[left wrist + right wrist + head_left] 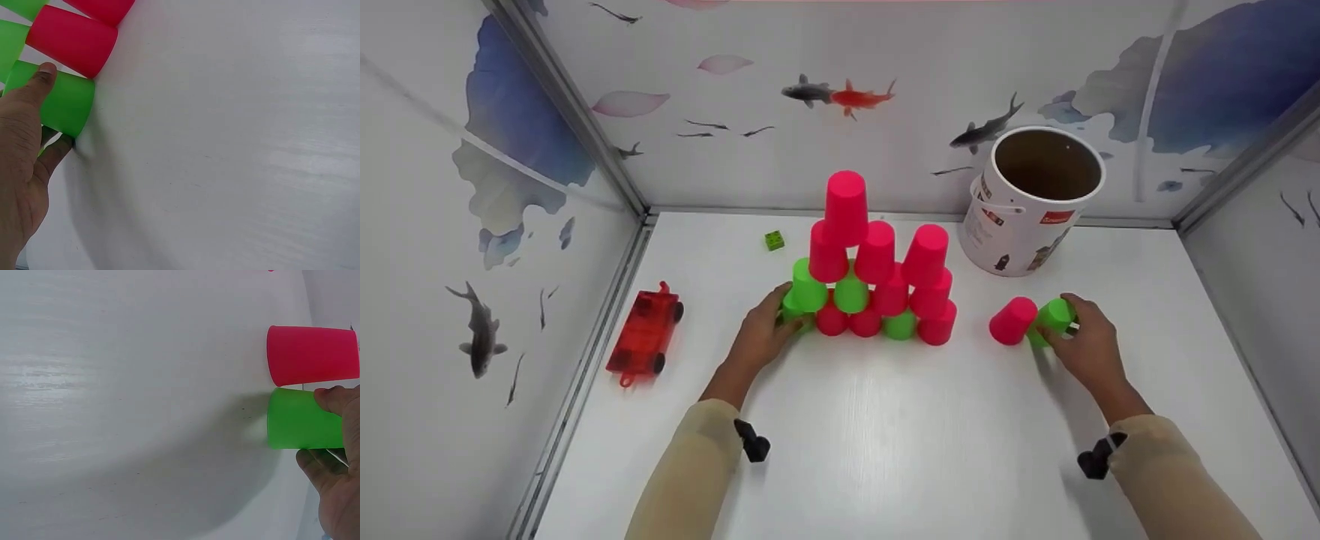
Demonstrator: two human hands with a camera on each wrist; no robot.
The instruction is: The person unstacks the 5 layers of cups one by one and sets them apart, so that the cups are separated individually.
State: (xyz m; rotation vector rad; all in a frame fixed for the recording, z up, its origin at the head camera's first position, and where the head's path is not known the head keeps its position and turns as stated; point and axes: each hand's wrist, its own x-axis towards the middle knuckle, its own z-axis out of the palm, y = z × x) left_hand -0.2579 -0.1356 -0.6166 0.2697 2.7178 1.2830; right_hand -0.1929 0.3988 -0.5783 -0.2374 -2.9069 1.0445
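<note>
A stepped pyramid of upside-down pink cups (875, 253) and green cups (852, 286) stands mid-table. One pink cup (847, 208) tops its left side, and another pink cup (925, 255) sits lower at the right. My left hand (765, 330) grips the green cup (67, 101) at the bottom left corner, thumb on its near face. Right of the pyramid, my right hand (1086, 341) holds a separate green cup (304, 419) between thumb and fingers. Beside that cup stands an upside-down pink cup (312, 355), very close to it.
A white bucket (997, 232) stands at the back right, near the wall. On the left lies a red toy cart (645, 334) with black wheels. A small green toy block (774, 240) rests behind the pyramid. Printed walls enclose the table's back and sides.
</note>
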